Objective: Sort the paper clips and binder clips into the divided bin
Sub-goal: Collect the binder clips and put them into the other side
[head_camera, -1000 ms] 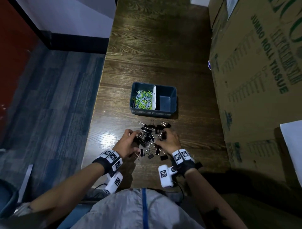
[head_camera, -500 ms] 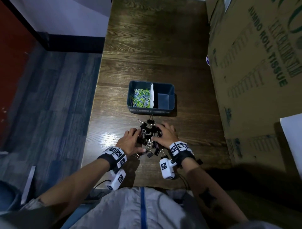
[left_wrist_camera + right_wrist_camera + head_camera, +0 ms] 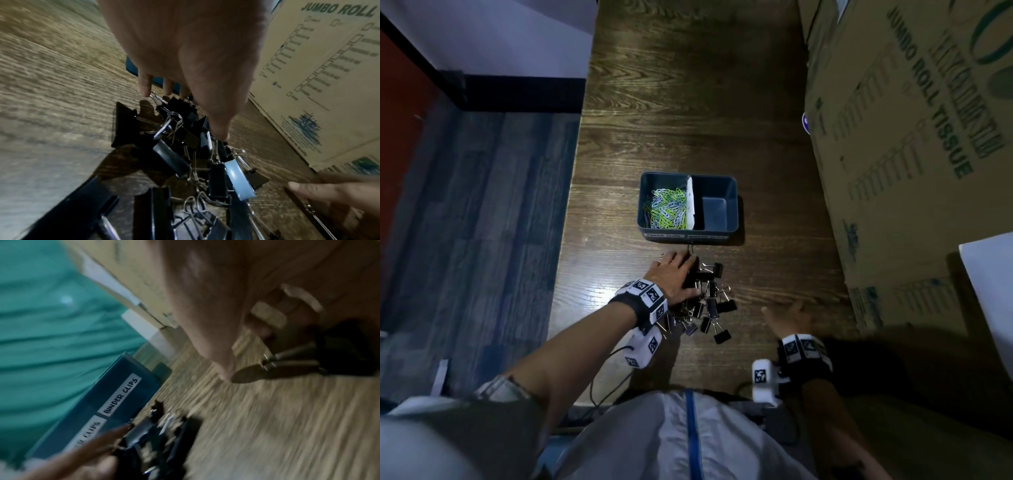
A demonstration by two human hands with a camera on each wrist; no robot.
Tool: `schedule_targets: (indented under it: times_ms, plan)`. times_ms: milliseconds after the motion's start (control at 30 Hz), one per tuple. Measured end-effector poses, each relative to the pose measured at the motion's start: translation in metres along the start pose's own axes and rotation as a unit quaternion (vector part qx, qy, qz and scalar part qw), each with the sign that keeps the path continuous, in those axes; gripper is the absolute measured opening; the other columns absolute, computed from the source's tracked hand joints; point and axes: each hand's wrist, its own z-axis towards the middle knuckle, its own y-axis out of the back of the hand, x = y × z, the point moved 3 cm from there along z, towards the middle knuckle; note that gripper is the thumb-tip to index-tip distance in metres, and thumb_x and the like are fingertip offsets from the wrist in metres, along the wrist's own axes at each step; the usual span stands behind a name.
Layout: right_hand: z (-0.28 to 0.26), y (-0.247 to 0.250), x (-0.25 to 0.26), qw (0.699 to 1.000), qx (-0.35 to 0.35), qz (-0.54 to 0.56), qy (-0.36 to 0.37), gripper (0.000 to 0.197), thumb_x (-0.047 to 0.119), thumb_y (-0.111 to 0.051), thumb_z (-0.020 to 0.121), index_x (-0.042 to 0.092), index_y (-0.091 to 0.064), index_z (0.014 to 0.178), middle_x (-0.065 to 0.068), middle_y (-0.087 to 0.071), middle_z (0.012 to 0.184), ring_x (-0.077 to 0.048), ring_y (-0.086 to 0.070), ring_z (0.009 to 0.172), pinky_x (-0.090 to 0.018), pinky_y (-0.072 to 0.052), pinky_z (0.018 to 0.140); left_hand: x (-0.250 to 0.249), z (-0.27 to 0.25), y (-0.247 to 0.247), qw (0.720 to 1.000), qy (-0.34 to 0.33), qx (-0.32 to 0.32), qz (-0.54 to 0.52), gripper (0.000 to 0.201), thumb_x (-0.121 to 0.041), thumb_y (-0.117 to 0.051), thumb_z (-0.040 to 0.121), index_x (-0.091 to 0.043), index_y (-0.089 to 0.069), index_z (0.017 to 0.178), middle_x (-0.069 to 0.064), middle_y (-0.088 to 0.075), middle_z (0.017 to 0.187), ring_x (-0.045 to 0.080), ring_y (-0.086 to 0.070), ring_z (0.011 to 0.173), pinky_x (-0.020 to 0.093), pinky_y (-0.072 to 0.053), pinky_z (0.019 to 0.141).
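A dark blue divided bin (image 3: 688, 236) stands on the wooden table. Its left compartment holds coloured paper clips (image 3: 667, 209); the right one, labelled BINDER CLIPS, looks bare. Just in front of it lies a pile of black binder clips (image 3: 714, 305) (image 3: 170, 154). My left hand (image 3: 681, 270) (image 3: 185, 115) lies on the far left part of the pile with fingers stretched, thumb touching a clip. My right hand (image 3: 787, 317) (image 3: 246, 345) is blurred, to the right of the pile. In the right wrist view its fingers curl over a black binder clip (image 3: 345, 352).
A large cardboard box (image 3: 911, 154) walls off the table's right side, close to my right hand. The table's left edge (image 3: 565, 274) drops to a grey-blue floor. A white sheet (image 3: 993, 291) lies at the far right. A cable (image 3: 613, 370) hangs below my left wrist.
My right hand has left the pile and swung right toward the box. My left hand has slid forward over the pile toward the bin. The clips lie more spread out.
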Motion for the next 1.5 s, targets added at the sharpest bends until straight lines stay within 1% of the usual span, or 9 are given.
schedule_targets:
  times_ms: [133,333,500,700,867,1033,1267,1400,1500]
  plan:
    - [-0.026,-0.01,0.028,0.996,0.05,0.076,0.0,0.117,0.073,-0.072,0.065,0.016,-0.018,0.151,-0.023,-0.02,0.155,-0.046,-0.033,0.138,-0.057,-0.037,0.106,0.001,-0.004,-0.006,1.0,-0.017,0.004,0.001,0.091,-0.062,-0.051,0.088,-0.018,-0.005,0.154,0.008,-0.002,0.161,0.033,-0.013,0.144,0.051,-0.025,0.114]
    - [-0.054,-0.014,0.08,0.983,0.082,0.06,0.155,0.084,0.068,-0.075,0.063,0.029,-0.04,0.128,-0.012,-0.036,0.141,-0.034,-0.046,0.122,-0.041,-0.047,0.091,0.012,-0.027,-0.016,0.998,-0.052,-0.019,0.013,0.089,-0.062,-0.053,0.086,-0.021,-0.011,0.152,0.006,-0.013,0.159,0.026,-0.017,0.143,0.048,-0.024,0.114]
    - [-0.048,0.006,0.096,0.961,0.114,-0.022,0.251,0.125,0.048,-0.091,0.058,0.036,-0.012,0.154,-0.006,-0.007,0.16,-0.038,-0.01,0.147,-0.059,-0.025,0.116,0.039,-0.057,-0.028,0.999,0.023,-0.021,0.008,0.13,-0.081,-0.064,0.058,-0.032,0.015,0.15,0.003,0.011,0.161,0.034,0.004,0.147,0.062,-0.016,0.114]
    - [-0.063,-0.012,0.112,0.893,0.155,-0.206,0.368,0.14,0.034,-0.093,0.057,0.045,0.007,0.154,0.003,0.021,0.163,-0.038,0.012,0.149,-0.07,-0.016,0.114,0.033,-0.059,-0.042,0.995,0.044,0.012,0.093,0.151,-0.063,-0.082,0.054,-0.026,0.034,0.143,0.005,0.028,0.157,0.037,0.007,0.146,0.053,-0.019,0.116]
    - [-0.075,-0.025,0.123,0.892,0.1,-0.188,0.4,0.12,0.029,-0.094,0.057,0.038,-0.02,0.15,-0.005,-0.007,0.158,-0.036,-0.016,0.144,-0.062,-0.034,0.11,0.02,-0.042,-0.03,1.0,-0.002,-0.013,0.019,0.129,-0.024,-0.085,0.067,-0.028,0.014,0.151,0.008,0.004,0.16,0.032,-0.017,0.139,0.043,-0.034,0.11]
    - [-0.079,-0.028,0.129,0.891,0.062,-0.113,0.435,0.089,0.022,-0.09,0.061,0.04,-0.038,0.132,0.0,-0.032,0.134,-0.029,-0.04,0.124,-0.051,-0.046,0.099,0.015,-0.036,-0.024,0.998,-0.04,-0.036,-0.021,0.11,-0.013,-0.08,0.07,-0.022,-0.009,0.153,0.01,-0.015,0.153,0.03,-0.028,0.133,0.04,-0.041,0.104]
    - [-0.074,-0.007,0.102,0.92,0.079,-0.146,0.356,0.111,0.04,-0.089,0.063,0.038,-0.02,0.149,-0.007,-0.018,0.153,-0.034,-0.026,0.141,-0.058,-0.036,0.11,0.013,-0.025,0.0,0.999,0.008,-0.043,0.014,0.106,-0.038,-0.076,0.067,-0.027,-0.011,0.15,0.005,-0.01,0.157,0.03,-0.016,0.14,0.053,-0.028,0.11]
    - [-0.073,-0.014,0.072,0.891,0.102,-0.248,0.365,0.147,0.028,-0.097,0.051,0.049,0.01,0.149,-0.009,-0.015,0.148,-0.036,-0.03,0.135,-0.058,-0.041,0.103,0.012,-0.015,0.001,0.999,0.03,0.043,0.012,0.123,-0.049,-0.079,0.067,-0.031,0.008,0.151,0.003,0.016,0.16,0.034,0.008,0.146,0.059,-0.012,0.115]
    - [-0.072,-0.02,0.073,0.9,0.084,-0.203,0.376,0.142,0.02,-0.095,0.055,0.049,0.006,0.149,-0.008,-0.017,0.142,-0.031,-0.037,0.129,-0.051,-0.047,0.1,0.01,-0.015,-0.011,0.998,0.02,0.06,0.03,0.131,-0.059,-0.079,0.063,-0.031,0.013,0.151,0.003,0.018,0.16,0.036,0.011,0.146,0.055,-0.012,0.115]
